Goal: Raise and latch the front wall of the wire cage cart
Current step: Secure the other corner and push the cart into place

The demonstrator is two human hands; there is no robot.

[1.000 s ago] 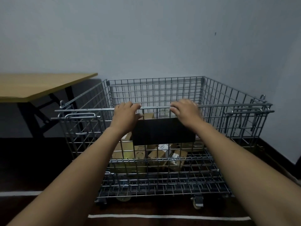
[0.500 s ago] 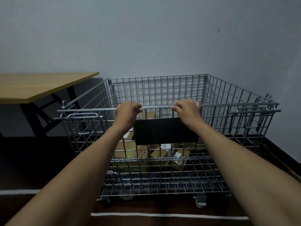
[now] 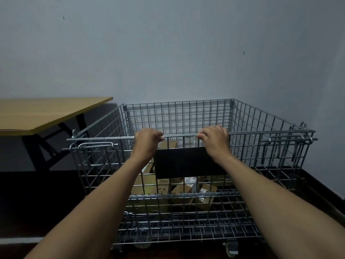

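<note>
Gripping the top rail point(image 3: 179, 135) of the upright front wall point(image 3: 104, 165), left hand point(image 3: 147, 141) and right hand point(image 3: 214, 140) both clenched around it; cardboard boxes point(image 3: 179, 189) inside the wire cage cart point(image 3: 261, 116)

One head-worn view looks forward and down along both forearms, close over the wire cage cart point(image 3: 186, 165), facing the grey wall point(image 3: 168, 53).

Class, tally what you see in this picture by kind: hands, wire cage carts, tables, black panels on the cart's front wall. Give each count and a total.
Hands: 2 (left hand, right hand)
Wire cage cart: 1
Table: 1
Black panel: 1
Total: 5
</note>
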